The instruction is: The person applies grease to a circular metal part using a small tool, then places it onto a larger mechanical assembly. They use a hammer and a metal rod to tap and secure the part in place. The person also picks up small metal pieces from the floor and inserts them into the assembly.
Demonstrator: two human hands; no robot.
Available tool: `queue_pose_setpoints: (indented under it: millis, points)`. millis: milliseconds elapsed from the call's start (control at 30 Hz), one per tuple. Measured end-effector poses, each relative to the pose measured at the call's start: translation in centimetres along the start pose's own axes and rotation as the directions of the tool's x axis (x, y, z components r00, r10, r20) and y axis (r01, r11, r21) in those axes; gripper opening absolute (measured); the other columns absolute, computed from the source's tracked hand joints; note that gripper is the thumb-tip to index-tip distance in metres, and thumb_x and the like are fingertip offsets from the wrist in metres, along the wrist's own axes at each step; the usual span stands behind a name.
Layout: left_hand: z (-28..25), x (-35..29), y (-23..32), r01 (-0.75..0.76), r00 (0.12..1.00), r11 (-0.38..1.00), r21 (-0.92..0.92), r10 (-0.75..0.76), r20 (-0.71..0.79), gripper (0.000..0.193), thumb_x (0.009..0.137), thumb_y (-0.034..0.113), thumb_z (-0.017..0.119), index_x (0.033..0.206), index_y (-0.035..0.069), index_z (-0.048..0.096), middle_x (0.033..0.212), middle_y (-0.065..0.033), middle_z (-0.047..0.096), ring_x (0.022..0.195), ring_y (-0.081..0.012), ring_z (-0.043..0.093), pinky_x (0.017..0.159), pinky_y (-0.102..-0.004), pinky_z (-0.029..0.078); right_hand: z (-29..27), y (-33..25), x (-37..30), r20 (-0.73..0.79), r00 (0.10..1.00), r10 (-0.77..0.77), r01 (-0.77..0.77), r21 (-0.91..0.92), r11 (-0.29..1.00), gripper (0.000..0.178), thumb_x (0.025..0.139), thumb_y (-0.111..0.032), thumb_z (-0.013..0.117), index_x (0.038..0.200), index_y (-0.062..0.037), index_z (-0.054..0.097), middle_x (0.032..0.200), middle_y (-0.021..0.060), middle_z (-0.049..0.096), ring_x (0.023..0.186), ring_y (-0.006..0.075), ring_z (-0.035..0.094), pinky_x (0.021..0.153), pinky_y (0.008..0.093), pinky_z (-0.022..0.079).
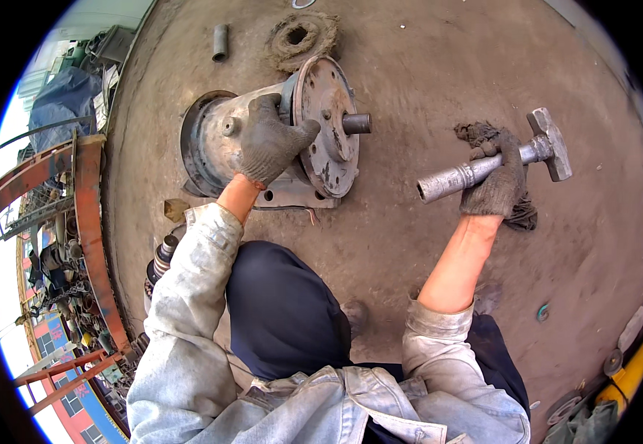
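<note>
A large cylindrical electric motor (pixel 218 140) lies on its side in front of me. At its right end is a round rusty end cover (pixel 325 126) with a short shaft (pixel 357 123) sticking out. My left hand (pixel 271 140), in a dark knit glove, rests on top of the motor casing, thumb apart and reaching to the cover's rim. My right hand (pixel 500 181), gloved too, is closed around the metal pipe handle of a hammer (pixel 443 183), whose head (pixel 551 144) points to the right. Dark rags (pixel 521 214) show around that hand, on the floor.
Beyond the motor lie a dirt-caked ring-shaped part (pixel 299 41) and a short pipe (pixel 220 43). Near my left forearm stands a stepped metal shaft (pixel 163 255). Rusty beams (pixel 92 244) and scrap line the left side. A yellow object (pixel 625 381) sits at lower right.
</note>
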State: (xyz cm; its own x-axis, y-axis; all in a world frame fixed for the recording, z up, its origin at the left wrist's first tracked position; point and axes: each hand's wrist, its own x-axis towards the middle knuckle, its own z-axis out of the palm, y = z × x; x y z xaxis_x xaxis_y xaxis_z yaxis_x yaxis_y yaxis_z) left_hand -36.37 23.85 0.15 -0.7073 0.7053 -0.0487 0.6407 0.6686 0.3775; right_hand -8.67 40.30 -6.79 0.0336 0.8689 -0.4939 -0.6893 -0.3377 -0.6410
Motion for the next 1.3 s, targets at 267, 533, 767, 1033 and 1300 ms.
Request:
queue_pose_setpoints:
  millis: [267, 533, 767, 1033, 1300]
  points:
    - [1.0, 0.2, -0.4, -0.048, 0.998, 0.999, 0.000, 0.048, -0.037, 0.080, 0.071, 0.041, 0.081, 0.130, -0.009, 0.059, 0.129, -0.0270, 0.059, 0.114, -0.0386, 0.065, 0.100, -0.0425, 0.053, 3.7, 9.6, -6.1, 0.344, 0.669, 0.659, -0.324, -0.663, 0.675, 0.016, 0.088, -0.015, 0.075, 0.097, -0.0022, 0.070, 0.072, 0.0059, 0.065, 0.053, 0.0140, 0.060, 0.046, 0.0294, 0.050]
    - [0.6, 0.1, -0.2, -0.062, 0.996, 0.998, -0.017, 0.061, -0.070, 0.077, 0.072, 0.041, 0.081, 0.127, -0.010, 0.060, 0.127, -0.0270, 0.061, 0.113, -0.0390, 0.066, 0.098, -0.0431, 0.053, -2.2, 5.5, -5.6, 0.244, 0.857, 0.453, -0.281, -0.515, 0.809, 0.036, 0.088, -0.009, 0.072, 0.116, -0.0032, 0.050, 0.075, 0.0056, 0.057, 0.052, 0.0154, 0.058, 0.044, 0.0304, 0.050]
    - [0.9, 0.2, -0.8, -0.107, 0.989, 0.994, 0.019, 0.108, -0.105, 0.077, 0.072, 0.041, 0.081, 0.127, -0.009, 0.061, 0.126, -0.0274, 0.061, 0.111, -0.0395, 0.066, 0.098, -0.0433, 0.053, -8.3, 3.6, -7.4, -0.053, 0.996, 0.077, -0.089, -0.281, 0.955, 0.032, 0.090, -0.002, 0.062, 0.117, -0.0052, 0.046, 0.074, 0.0075, 0.055, 0.053, 0.0166, 0.056, 0.046, 0.0328, 0.051]
    - [1.8, 0.8, -0.9, -0.114, 0.990, 0.993, -0.036, 0.110, -0.089, 0.070, 0.076, 0.033, 0.078, 0.129, -0.009, 0.060, 0.125, -0.0260, 0.061, 0.113, -0.0375, 0.064, 0.100, -0.0428, 0.051, -6.1, 10.5, -13.0, 0.234, 0.688, 0.687, -0.395, -0.674, 0.625, 0.031, 0.085, -0.010, 0.071, 0.109, -0.0069, 0.052, 0.072, 0.0042, 0.056, 0.049, 0.0149, 0.055, 0.043, 0.0309, 0.047]
    - [1.1, 0.1, 0.0, -0.069, 0.998, 0.984, -0.166, 0.068, -0.014, 0.065, 0.077, 0.026, 0.078, 0.127, -0.010, 0.061, 0.121, -0.0241, 0.062, 0.108, -0.0319, 0.066, 0.096, -0.0405, 0.053, -9.4, 8.3, -7.2, 0.057, 0.813, 0.579, -0.411, -0.649, 0.641, 0.030, 0.089, -0.011, 0.072, 0.112, -0.0038, 0.055, 0.072, 0.0038, 0.058, 0.051, 0.0139, 0.057, 0.044, 0.0297, 0.048]
